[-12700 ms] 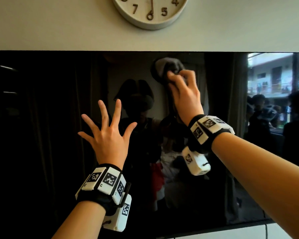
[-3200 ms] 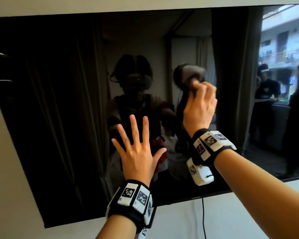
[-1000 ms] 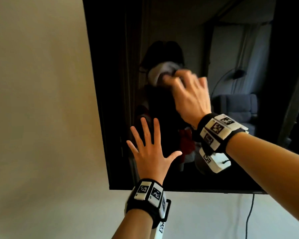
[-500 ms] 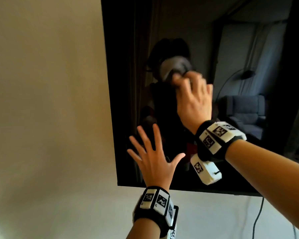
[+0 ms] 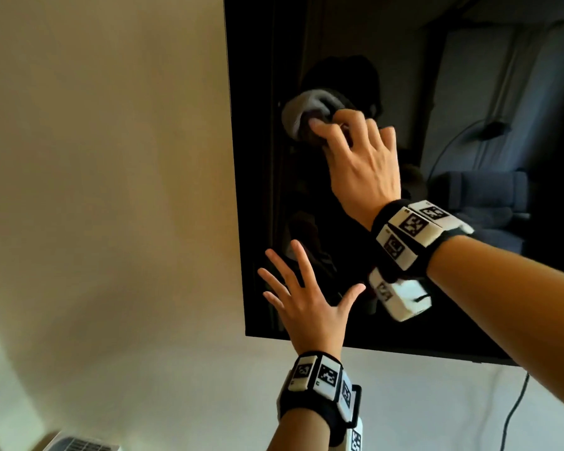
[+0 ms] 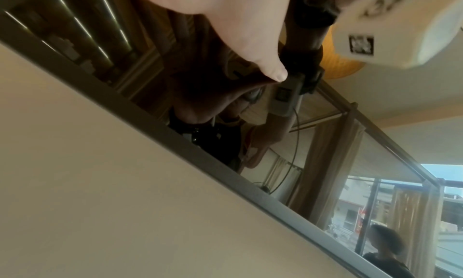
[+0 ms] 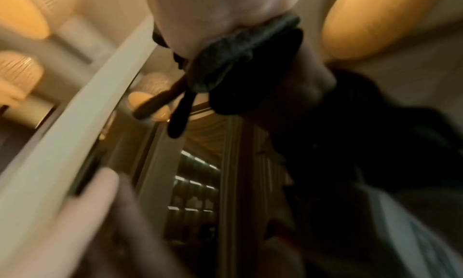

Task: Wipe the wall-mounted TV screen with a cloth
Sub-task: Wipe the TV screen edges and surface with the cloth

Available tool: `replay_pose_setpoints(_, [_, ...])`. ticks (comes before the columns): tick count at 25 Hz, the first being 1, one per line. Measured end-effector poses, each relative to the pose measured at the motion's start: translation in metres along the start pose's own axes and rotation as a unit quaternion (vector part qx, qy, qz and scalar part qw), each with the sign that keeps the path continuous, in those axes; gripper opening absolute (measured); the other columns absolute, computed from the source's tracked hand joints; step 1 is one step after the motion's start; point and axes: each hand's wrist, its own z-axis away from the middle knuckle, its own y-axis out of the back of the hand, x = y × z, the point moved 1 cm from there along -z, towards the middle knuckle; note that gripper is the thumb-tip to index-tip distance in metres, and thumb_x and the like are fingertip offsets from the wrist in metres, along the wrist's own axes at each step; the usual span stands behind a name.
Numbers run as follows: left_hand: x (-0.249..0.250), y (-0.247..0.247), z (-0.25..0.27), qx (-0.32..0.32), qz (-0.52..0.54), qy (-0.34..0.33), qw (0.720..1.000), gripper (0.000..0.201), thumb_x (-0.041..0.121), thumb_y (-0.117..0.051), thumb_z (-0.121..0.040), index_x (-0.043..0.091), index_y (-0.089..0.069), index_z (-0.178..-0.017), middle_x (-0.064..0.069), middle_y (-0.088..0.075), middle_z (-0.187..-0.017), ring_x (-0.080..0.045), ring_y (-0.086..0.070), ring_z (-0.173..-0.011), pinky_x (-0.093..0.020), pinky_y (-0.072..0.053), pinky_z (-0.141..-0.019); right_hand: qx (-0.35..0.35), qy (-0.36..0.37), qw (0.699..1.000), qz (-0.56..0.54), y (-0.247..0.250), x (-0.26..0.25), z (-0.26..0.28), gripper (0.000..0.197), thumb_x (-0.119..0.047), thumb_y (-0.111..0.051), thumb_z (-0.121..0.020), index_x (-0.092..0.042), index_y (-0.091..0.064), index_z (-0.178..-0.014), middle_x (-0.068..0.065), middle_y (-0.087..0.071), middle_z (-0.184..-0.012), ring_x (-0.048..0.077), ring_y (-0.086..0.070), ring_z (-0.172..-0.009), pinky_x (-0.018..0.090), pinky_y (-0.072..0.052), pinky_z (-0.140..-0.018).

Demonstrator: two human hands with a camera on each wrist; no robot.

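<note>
The black TV screen [image 5: 404, 60] hangs on a beige wall, its left edge running down the middle of the head view. My right hand [image 5: 355, 151] grips a bunched dark grey cloth [image 5: 302, 117] and presses it against the glass near the screen's left edge. The right wrist view, blurred, shows the cloth [image 7: 233, 64] under my palm. Lower down, my left hand [image 5: 302, 299] lies flat on the screen's bottom left corner with its fingers spread. In the left wrist view its thumb [image 6: 263, 62] touches the glass above the dark lower frame [image 6: 225, 173].
Bare beige wall [image 5: 105, 190] fills the space left of and below the TV. A black cable [image 5: 515, 408] hangs down from the TV's lower edge at the right. A white slatted appliance [image 5: 79, 444] shows at the bottom left corner.
My right hand has slid the cloth left and a little down toward the screen's left edge. My left hand stays spread on the lower left corner.
</note>
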Motion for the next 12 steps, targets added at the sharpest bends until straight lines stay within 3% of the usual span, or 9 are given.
replay_pose_setpoints(1, [-0.001, 0.0, 0.0, -0.008, 0.003, 0.003, 1.0, 0.114, 0.087, -0.038, -0.072, 0.031, 0.016, -0.155, -0.013, 0.019, -0.161, -0.044, 0.012, -0.145, -0.067, -0.02, -0.11, 0.007, -0.017, 1.0, -0.007, -0.003, -0.007, 0.004, 0.04, -0.013, -0.052, -0.089, -0.021, -0.047, -0.128, 0.012, -0.053, -0.12, 0.029, -0.05, -0.09, 0.037, -0.029, -0.073])
replay_pose_setpoints(4, [-0.004, 0.002, 0.001, -0.005, 0.018, -0.006, 1.0, 0.107, 0.091, -0.024, -0.073, 0.033, 0.017, -0.154, -0.012, 0.019, -0.162, -0.041, 0.016, -0.145, -0.066, -0.016, -0.111, -0.062, 0.148, 0.987, 0.011, -0.014, -0.035, 0.025, 0.042, -0.018, -0.043, -0.089, -0.022, -0.04, -0.131, 0.012, -0.051, -0.124, 0.029, -0.05, -0.091, 0.039, -0.033, -0.072])
replay_pose_setpoints(5, [-0.006, 0.003, 0.001, -0.006, 0.021, -0.011, 1.0, 0.106, 0.09, -0.024, -0.074, 0.034, 0.018, -0.154, -0.011, 0.02, -0.161, -0.04, 0.018, -0.145, -0.064, -0.015, -0.112, -0.067, 0.147, 0.987, 0.016, -0.014, -0.032, 0.019, 0.041, -0.019, -0.044, -0.09, -0.022, -0.04, -0.131, 0.011, -0.051, -0.124, 0.029, -0.05, -0.091, 0.039, -0.032, -0.072])
replay_pose_setpoints(8, [-0.015, 0.003, 0.003, -0.027, 0.025, -0.011, 0.999, 0.105, 0.076, -0.039, -0.075, 0.038, 0.024, -0.15, -0.005, 0.031, -0.159, -0.034, 0.025, -0.144, -0.061, -0.013, -0.117, -0.009, -0.002, 1.0, -0.017, -0.01, -0.031, 0.004, 0.037, -0.019, -0.048, -0.091, -0.022, -0.047, -0.128, 0.012, -0.054, -0.12, 0.029, -0.051, -0.09, 0.038, -0.031, -0.072])
replay_pose_setpoints(9, [-0.02, 0.002, 0.007, -0.023, 0.027, -0.006, 0.999, 0.106, 0.074, -0.043, -0.076, 0.037, 0.023, -0.151, -0.006, 0.03, -0.159, -0.035, 0.023, -0.144, -0.061, -0.012, -0.118, -0.01, 0.015, 1.0, -0.014, -0.014, -0.036, 0.011, 0.038, -0.019, -0.049, -0.09, -0.022, -0.047, -0.128, 0.012, -0.054, -0.121, 0.029, -0.051, -0.089, 0.038, -0.032, -0.072])
replay_pose_setpoints(12, [-0.033, -0.004, 0.021, -0.003, 0.032, 0.013, 0.999, 0.115, 0.079, -0.053, -0.076, 0.031, 0.016, -0.155, -0.012, 0.019, -0.162, -0.041, 0.012, -0.146, -0.063, -0.015, -0.115, -0.08, 0.225, 0.971, 0.015, -0.022, -0.052, 0.041, 0.044, -0.017, -0.048, -0.087, -0.022, -0.042, -0.13, 0.012, -0.052, -0.124, 0.028, -0.051, -0.09, 0.038, -0.032, -0.071])
